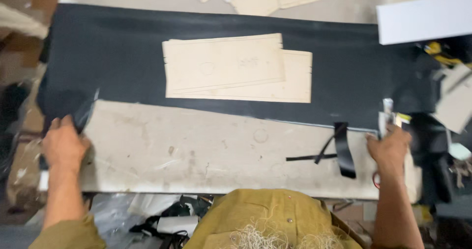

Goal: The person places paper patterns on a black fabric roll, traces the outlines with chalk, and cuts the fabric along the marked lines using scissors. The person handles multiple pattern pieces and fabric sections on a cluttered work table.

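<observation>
Mustard shirt [275,214] noted at bottom centre.
Black fabric sheet [123,47] is pinched by left hand [64,143]; right hand [389,148] is closed on its right edge.

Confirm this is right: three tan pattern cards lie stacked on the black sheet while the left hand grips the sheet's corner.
Not quite. The head view shows two tan pattern cards, not three, overlapping on the black sheet. The rest stands: the left hand grips the sheet's corner at the edge of the worn table.
</observation>
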